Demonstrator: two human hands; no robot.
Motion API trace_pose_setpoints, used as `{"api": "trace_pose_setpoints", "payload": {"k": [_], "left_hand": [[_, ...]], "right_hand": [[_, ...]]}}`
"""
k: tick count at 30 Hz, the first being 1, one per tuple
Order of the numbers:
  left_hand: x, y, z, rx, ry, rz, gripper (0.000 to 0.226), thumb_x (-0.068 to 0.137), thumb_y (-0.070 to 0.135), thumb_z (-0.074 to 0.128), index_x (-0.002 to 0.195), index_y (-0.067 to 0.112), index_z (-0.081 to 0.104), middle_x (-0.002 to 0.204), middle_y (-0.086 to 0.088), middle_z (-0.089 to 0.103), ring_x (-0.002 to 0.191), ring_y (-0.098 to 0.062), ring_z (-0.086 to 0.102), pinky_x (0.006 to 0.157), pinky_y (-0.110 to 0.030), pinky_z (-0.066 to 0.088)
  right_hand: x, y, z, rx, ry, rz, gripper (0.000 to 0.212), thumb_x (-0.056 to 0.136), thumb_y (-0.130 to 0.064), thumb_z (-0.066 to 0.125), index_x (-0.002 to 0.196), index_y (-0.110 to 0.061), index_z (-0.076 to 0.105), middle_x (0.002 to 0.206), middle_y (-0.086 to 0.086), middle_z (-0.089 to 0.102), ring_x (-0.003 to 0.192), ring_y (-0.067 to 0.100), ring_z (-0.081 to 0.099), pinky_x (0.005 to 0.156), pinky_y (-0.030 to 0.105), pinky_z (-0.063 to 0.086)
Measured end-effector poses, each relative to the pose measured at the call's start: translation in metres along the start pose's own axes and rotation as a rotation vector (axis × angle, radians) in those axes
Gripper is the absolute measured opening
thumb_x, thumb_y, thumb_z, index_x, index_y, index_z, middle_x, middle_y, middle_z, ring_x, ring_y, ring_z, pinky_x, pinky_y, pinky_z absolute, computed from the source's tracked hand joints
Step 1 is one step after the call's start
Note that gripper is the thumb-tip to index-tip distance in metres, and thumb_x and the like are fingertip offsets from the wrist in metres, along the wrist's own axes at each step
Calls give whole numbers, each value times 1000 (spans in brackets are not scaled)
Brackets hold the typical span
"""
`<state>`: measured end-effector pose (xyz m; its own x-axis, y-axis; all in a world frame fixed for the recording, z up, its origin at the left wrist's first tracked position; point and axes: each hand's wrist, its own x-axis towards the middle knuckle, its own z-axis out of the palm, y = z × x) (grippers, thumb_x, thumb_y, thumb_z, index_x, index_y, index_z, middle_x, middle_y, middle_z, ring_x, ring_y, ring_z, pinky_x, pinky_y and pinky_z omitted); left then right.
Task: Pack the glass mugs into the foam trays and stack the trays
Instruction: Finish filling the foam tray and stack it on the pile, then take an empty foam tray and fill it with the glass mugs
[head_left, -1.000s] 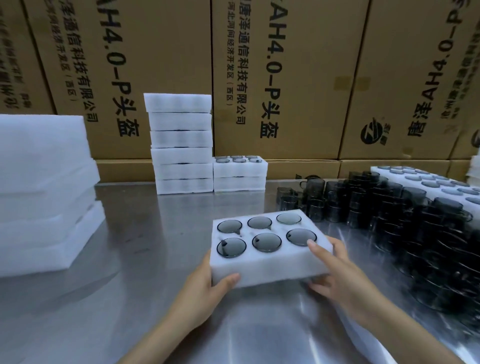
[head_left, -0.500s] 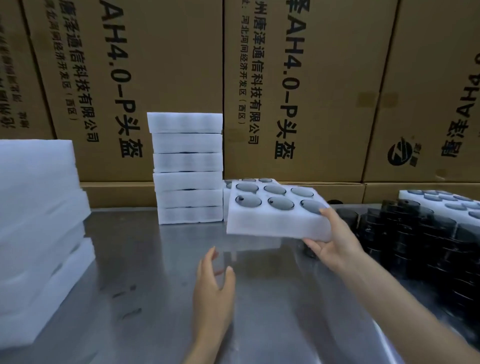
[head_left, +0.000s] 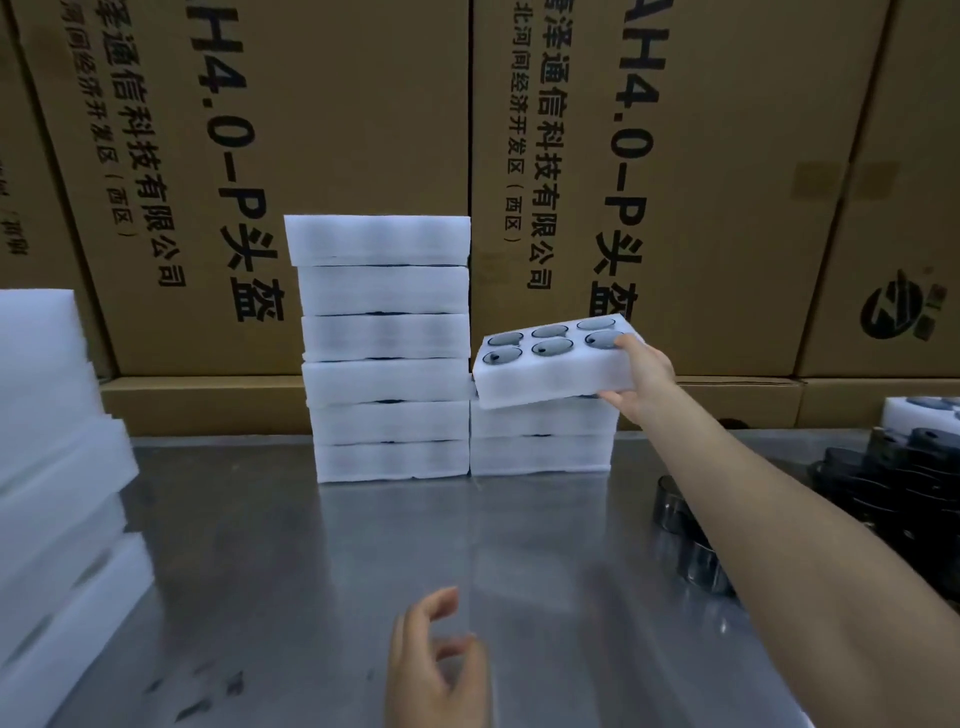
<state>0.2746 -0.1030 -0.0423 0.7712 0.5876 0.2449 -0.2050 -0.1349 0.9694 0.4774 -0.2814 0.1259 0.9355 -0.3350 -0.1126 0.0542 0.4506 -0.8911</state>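
A white foam tray (head_left: 540, 376) filled with several glass mugs is tilted, its left end resting on the short stack of foam trays (head_left: 540, 441) at the back. My right hand (head_left: 641, 376) grips the tray's right end, thumb on top and fingers underneath. A taller stack of several foam trays (head_left: 387, 348) stands just left of the short one. Near the bottom edge, my left hand (head_left: 434, 660) hovers over the steel table (head_left: 311, 561) with loosely curled fingers and holds nothing. Dark loose glass mugs (head_left: 904, 483) crowd the table's right side.
A pile of foam sheets (head_left: 52, 457) fills the left side of the table. Large cardboard boxes (head_left: 332, 156) form a wall behind the stacks. Another foam tray with mugs (head_left: 919, 410) shows at the far right edge.
My right hand alone has carried the filled tray away from me and set its left end on the short stack. My left hand let go of it and dropped back toward me.
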Motion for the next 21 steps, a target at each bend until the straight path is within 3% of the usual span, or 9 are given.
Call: {"api": "trace_pose_setpoints", "payload": {"k": [1,4,5,7,9,10,12,15,21], "left_hand": [[-1,0,0,0,-6,3,51,67,-17,63,81,32,60,85,10,66,62,-1,59,54,-10,41],[-1,-1,1,2,-7,12,51,67,-15,63,77,35,61,84,1,68,54,-6,58,53,-13,42],[-1,-1,1,-1,-5,9,52,67,-15,63,73,37,61,83,0,68,52,-7,57,52,-14,42],[-2,-1,3,-5,1,6,51,66,-15,63,70,36,61,83,1,68,48,-8,55,51,-19,42],[-3,0,3,-5,9,13,51,66,-15,63,75,35,63,83,5,68,45,-8,54,49,-20,42],[-3,0,3,-7,8,18,51,65,-16,63,76,34,63,83,6,68,45,-8,54,48,-19,42],[-3,1,3,-20,9,14,52,65,-17,63,79,33,62,85,6,68,47,-7,55,47,-15,41],[-3,2,4,-15,-6,18,50,65,-17,64,83,30,63,81,13,66,54,-4,58,47,-11,41],[-4,-2,4,-13,-8,7,49,64,-14,64,78,33,65,82,13,67,44,-5,54,45,-12,40]], "right_hand": [[6,2,4,-2,-4,10,59,78,-19,70,132,-24,46,125,6,44,113,31,48,75,42,54],[24,4,15,-7,-27,5,57,78,-18,69,131,-22,47,116,6,46,101,28,51,50,35,50],[30,4,17,-18,-30,1,56,79,-18,69,130,-21,47,115,5,47,99,27,51,49,35,50],[40,8,20,-54,-16,22,58,81,-21,69,134,-21,44,126,6,46,109,28,50,68,38,55],[48,17,21,-84,13,38,64,85,-27,68,140,-19,35,136,6,40,122,28,46,92,39,50],[52,24,20,-92,21,29,67,86,-28,68,141,-18,32,138,7,38,125,27,44,97,38,47],[59,36,19,-152,-1,-29,71,84,-27,71,139,-16,28,139,8,39,125,25,45,100,37,46],[67,48,15,-476,32,-145,85,76,-34,77,139,-12,24,140,8,39,127,26,43,104,44,41],[75,57,15,-859,211,-240,92,76,-54,70,140,-7,24,145,6,38,135,30,24,98,43,36]]}}
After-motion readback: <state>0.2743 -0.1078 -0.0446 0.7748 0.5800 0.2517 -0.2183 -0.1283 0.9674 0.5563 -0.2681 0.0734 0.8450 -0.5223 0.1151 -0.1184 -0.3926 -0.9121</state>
